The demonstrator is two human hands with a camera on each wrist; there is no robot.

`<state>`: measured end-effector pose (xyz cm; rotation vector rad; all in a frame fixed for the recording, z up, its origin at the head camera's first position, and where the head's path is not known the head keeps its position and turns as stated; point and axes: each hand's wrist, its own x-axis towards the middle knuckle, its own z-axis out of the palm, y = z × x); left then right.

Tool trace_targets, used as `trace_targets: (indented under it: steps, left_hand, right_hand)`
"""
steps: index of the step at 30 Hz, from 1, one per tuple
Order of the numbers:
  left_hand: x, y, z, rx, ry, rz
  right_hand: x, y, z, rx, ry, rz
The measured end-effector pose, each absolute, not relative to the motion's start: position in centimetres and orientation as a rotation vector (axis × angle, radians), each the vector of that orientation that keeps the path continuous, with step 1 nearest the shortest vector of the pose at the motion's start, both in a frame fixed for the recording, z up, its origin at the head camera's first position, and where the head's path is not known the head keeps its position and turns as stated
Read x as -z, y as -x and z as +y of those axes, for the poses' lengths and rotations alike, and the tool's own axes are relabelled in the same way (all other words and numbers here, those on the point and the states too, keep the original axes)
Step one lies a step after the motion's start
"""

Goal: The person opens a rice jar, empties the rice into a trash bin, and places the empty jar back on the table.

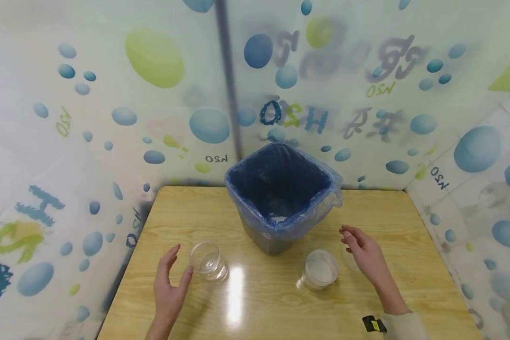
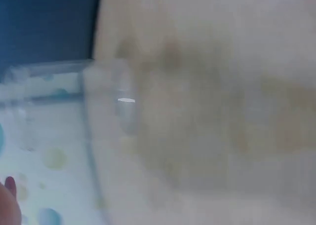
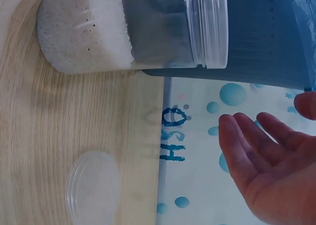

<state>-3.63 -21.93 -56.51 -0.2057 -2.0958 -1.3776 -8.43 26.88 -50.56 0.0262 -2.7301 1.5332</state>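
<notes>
My left hand (image 1: 170,285) is beside a clear glass cup (image 1: 208,262), its thumb and fingers spread toward the cup's side. The cup stands upright on the table; in the left wrist view the glass (image 2: 54,106) is blurred. To the right stands an uncapped clear jar (image 1: 318,270), about half filled with white grains (image 3: 91,32) that have a few dark specks. My right hand (image 1: 364,255) hovers right of the jar with loosely bent fingers and holds nothing. Below it, a clear round lid (image 3: 94,188) lies on the table, partly hidden by the hand in the head view.
A bin (image 1: 265,238) lined with a blue plastic bag (image 1: 299,226) stands at the back middle of the wooden table (image 1: 187,208), with something pale at its bottom. Patterned walls (image 1: 165,118) close off the back and both sides. A black tag (image 1: 374,324) sits by the right sleeve.
</notes>
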Motion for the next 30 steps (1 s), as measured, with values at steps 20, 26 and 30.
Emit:
trace_targets:
  steps: [20, 26, 30]
  left_hand:
    - [51.5, 8.3, -11.7, 1.429, 0.782, -1.937]
    - [52.7, 7.9, -9.8, 1.443, 0.754, -2.174]
    - [53.6, 7.4, -9.0, 1.460, 0.713, -2.260]
  right_hand:
    - [51.9, 5.4, 23.6, -1.254, -0.333, -3.029]
    - [53.0, 4.6, 22.5, -1.089, -0.373, -3.019]
    - [53.4, 4.5, 22.2, -1.029, -0.389, -2.988]
